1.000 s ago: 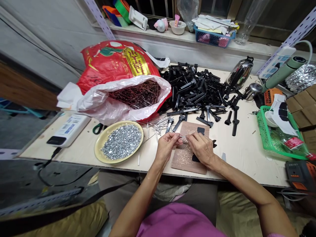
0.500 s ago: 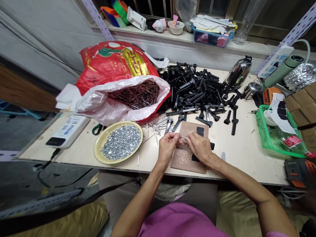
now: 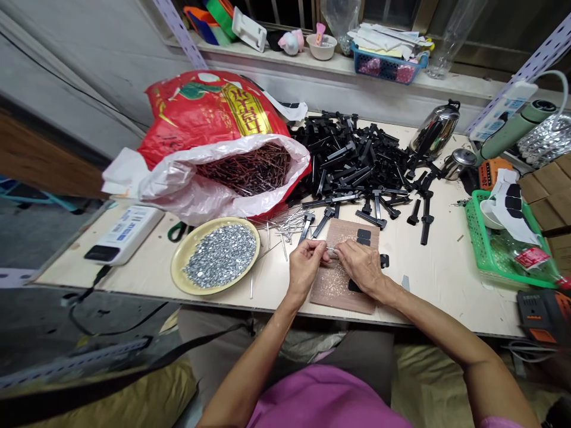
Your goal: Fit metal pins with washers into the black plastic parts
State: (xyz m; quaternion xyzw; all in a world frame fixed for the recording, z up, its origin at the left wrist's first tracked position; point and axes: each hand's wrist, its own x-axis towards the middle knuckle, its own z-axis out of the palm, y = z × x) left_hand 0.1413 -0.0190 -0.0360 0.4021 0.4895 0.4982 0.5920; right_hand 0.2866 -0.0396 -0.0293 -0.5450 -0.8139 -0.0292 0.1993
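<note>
A slim metal pin is pinched just above a reddish wooden board, its bright end too small to make out from here; the left hand has thumb and fingers shut on the shank, the right hand has its fingertips shut at the far end, so both close on the one piece, nearly touching. It looks a sound way to handle something this fine: the grip sits right at the fingertips, the wrists stay low, and the forearms come in together, which should keep the pin from twisting. The board is speckled with glittering flecks; two black pads lie on it, and another black piece shows under the right hand. Just beyond, loose pins are scattered on the tabletop — a yellow plate heaped with small silver bits sits to the left of them; further back, a mound of black plastic parts lies beside a red bag spilling dark nails.
</note>
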